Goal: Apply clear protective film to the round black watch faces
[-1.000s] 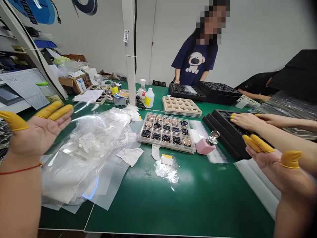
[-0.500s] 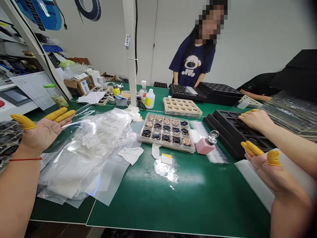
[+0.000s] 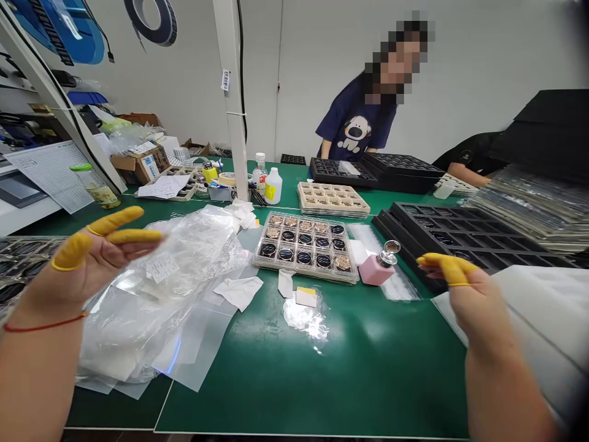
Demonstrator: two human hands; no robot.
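My left hand (image 3: 99, 252) is raised at the left above clear plastic bags (image 3: 184, 264), with yellow finger cots on the thumb and two fingers. Its fingers are spread and hold nothing. At the right, my right hand (image 3: 469, 291) hovers beside a black compartment tray (image 3: 423, 270). It wears yellow finger cots too; its fingers reach out to the left, nothing visible in them. Between the hands lies a clear plastic tray (image 3: 306, 276) of round watch-like pieces with dark or rose-gold faces. A pink pump bottle (image 3: 376, 270) stands beside this tray.
White cloths (image 3: 239, 291) and a small shiny clear bag (image 3: 306, 319) lie on the green table (image 3: 331, 387). A beige tray (image 3: 334, 199), white bottle (image 3: 273, 186) and post (image 3: 232, 123) stand behind. White foam sheets (image 3: 547, 307) lie right. A person (image 3: 356, 116) leans over the far side.
Both my hands have turned from palm-up to sideways, the right one moving left. Another person's hand has left the black tray at the right. The person opposite leans lower.
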